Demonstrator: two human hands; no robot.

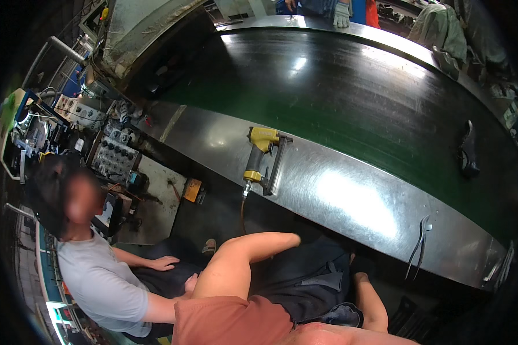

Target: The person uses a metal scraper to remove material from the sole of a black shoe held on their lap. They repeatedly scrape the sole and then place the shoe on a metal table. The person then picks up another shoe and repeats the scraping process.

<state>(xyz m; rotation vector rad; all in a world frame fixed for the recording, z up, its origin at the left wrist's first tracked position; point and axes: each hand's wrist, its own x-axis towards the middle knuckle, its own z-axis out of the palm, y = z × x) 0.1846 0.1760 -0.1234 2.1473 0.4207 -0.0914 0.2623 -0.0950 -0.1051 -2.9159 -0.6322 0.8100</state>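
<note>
My left arm bends over my lap, and its far end, where my left hand (292, 237) would be, shows no distinct fingers. Lower right, my right hand (361, 279) is only partly seen beside my dark trousers (305, 276); its fingers are hidden. Neither touches a tool that I can see. Ahead of my left arm, a yellow and black pneumatic staple gun (263, 150) lies on the metal ledge (221, 141), with an air hose (243, 215) hanging from its handle. A pair of long-handled pincers (422, 238) lies across the ledge's near edge at right.
Beyond the ledge runs a dark green conveyor belt (328, 126) with a black shoe (469, 149) at right. A seated person (106, 282) is close at my left, one hand next to my arm. Across the belt shows a gloved hand (342, 15). A control box (115, 158) stands left.
</note>
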